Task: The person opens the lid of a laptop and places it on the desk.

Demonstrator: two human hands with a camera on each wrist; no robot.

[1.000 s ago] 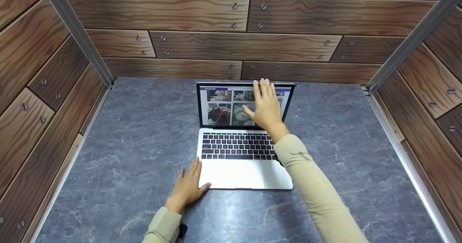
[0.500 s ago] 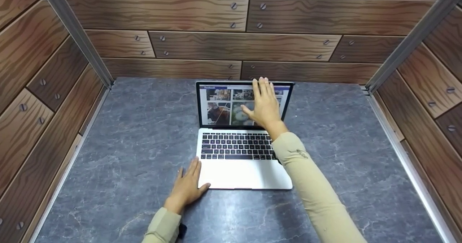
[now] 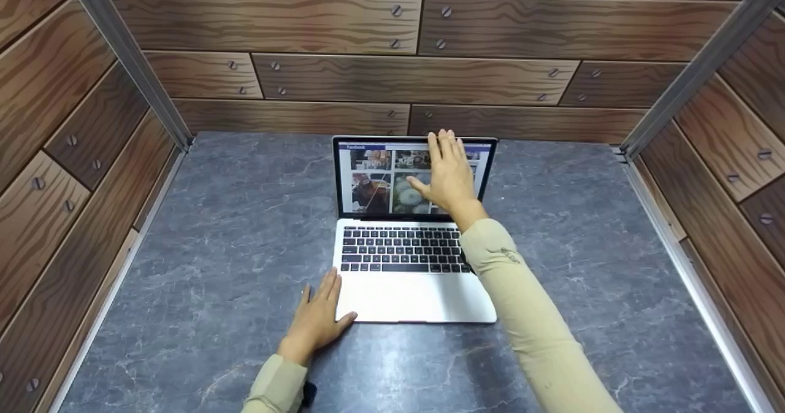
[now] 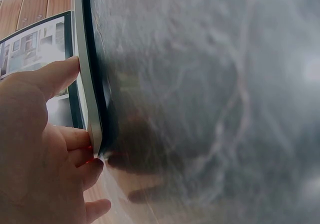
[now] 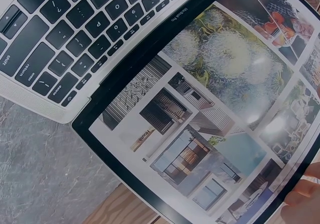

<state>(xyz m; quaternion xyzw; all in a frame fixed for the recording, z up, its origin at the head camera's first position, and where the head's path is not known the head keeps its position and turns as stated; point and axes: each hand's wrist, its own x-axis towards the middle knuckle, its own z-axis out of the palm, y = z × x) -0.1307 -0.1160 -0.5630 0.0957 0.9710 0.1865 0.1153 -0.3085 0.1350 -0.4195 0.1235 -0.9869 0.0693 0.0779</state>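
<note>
A silver laptop (image 3: 411, 296) stands with its lid up on the grey table, its keyboard (image 3: 398, 250) facing me and pictures lit on its screen (image 3: 371, 186). My right hand (image 3: 452, 183) reaches over the screen, fingers extended, their tips at the lid's top edge. In the right wrist view, fingertips (image 5: 305, 196) lie at that same edge. My left hand (image 3: 317, 320) touches the front left corner of the laptop base, its fingers along the side and the thumb at the front edge. In the left wrist view, that hand (image 4: 42, 129) is against the base's edge.
A marbled grey tabletop (image 3: 239, 229) surrounds the laptop. Wood-patterned walls (image 3: 343, 75) close off the back and both sides. Metal rails (image 3: 126, 60) run up the corners. Close behind the lid is the back wall.
The lid has tilted slightly further back, its top edge nearer the back wall, and my right hand has moved with it. My left hand and the laptop base look unmoved.
</note>
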